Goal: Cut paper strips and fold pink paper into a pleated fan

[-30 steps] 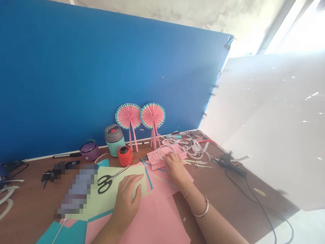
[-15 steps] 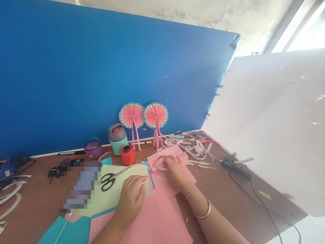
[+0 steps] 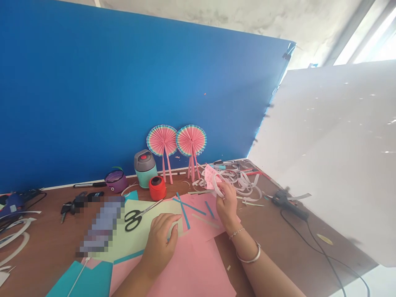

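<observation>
My right hand is closed on a white roll of tape, lifted just above the papers. A pink patterned sheet stands tilted up behind the roll; the fingers hide whether they hold it too. My left hand rests with fingers stretched and thumb apart, holding nothing, over pink paper and the pale green sheet. Blue paper strips lie on pink paper between the hands. Black-handled scissors are on the green sheet, left of my left hand.
Two pink pleated paper fans lean against the blue board. A teal flask, a red container and a purple cup stand along the back. Tangled white strips and a black corded tool lie right.
My right hand has risen and moved slightly right with the tape roll. The patterned pink sheet has tipped up off the papers, uncovering blue strips. My left hand stays put.
</observation>
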`<state>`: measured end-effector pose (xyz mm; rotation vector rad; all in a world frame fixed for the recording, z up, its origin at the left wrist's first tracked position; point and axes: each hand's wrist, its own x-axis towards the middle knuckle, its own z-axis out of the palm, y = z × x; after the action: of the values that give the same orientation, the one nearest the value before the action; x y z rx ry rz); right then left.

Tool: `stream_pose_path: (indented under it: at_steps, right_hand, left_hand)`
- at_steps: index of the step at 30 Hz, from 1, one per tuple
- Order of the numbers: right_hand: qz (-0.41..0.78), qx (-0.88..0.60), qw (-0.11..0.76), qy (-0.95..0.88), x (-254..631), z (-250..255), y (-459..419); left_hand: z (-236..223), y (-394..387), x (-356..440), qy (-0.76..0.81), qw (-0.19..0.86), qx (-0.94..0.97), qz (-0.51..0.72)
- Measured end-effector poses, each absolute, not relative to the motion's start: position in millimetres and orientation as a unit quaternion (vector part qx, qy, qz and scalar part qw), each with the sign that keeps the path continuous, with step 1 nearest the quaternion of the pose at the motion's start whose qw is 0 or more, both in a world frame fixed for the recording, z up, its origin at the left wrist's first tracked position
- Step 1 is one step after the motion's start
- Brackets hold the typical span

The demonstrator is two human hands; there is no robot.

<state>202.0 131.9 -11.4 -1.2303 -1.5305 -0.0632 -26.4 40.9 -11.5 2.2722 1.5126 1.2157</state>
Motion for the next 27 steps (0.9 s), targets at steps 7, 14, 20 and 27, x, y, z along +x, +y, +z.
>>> stream_pose_path:
  at_steps: [7, 14, 20, 27]
  right_hand:
    - [-0.042, -0.546, 0.416, -0.726, 187.7, -17.1, 127.2]
    - [-0.045, -0.539, 0.214, -0.814, 163.5, -27.0, 120.8]
    - [-0.028, -0.534, 0.211, -0.818, 152.9, -32.4, 130.1]
    - [0.013, -0.459, 0.239, -0.856, 142.7, -7.2, 125.2]
  left_hand:
    - [-10.2, 41.4, -26.7, 0.501, 0.074, 0.76, 0.408]
    - [-13.1, 42.1, -27.9, 0.496, 0.068, 0.767, 0.401]
    - [-12.9, 42.8, -26.6, 0.493, 0.066, 0.767, 0.406]
    - [-12.6, 42.9, -27.2, 0.491, 0.065, 0.77, 0.402]
